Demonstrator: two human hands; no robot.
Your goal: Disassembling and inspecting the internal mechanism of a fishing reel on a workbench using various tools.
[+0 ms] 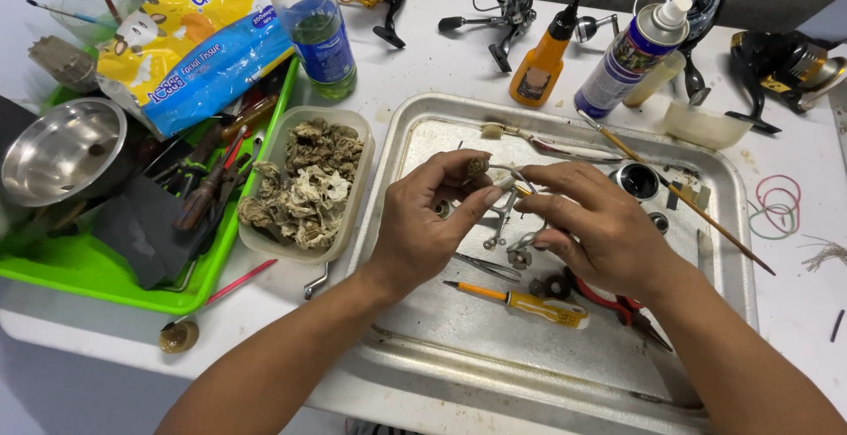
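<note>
Both forearms enter from the bottom edge, over the near rim of the metal tray [723, 188]. Head view only. Left hand [423, 223] and right hand [591, 223] meet above the tray middle, holding a small metal reel part [507, 210] between them. Part's long axis runs roughly top to bottom in frame, thin wire bail at top curving toward the right hand, lower end hanging toward the tray floor. Left thumb and forefinger pinch a small round knob at the part's upper left; other left fingers curled. Right fingers clenched around the part's right side, thumb hidden.

Tray holds a yellow-handled screwdriver [529, 303] lying left-right, tip to the left, red-handled pliers [622, 307], tweezers [485, 266], a long brush [679, 192], a small dark cup [637, 179] and loose small parts.

Left of tray: clear plastic tub [353, 188] full of crumpled dirty tissue. Green tray [79, 267] further left holds hand tools and dark pads; steel bowl [62, 148] on it, contents can't tell. Behind: tissue pack [190, 47], plastic bottle [313, 29] with a little liquid, orange bottle [540, 64], spray can [631, 56], several fishing reels [503, 7].
</note>
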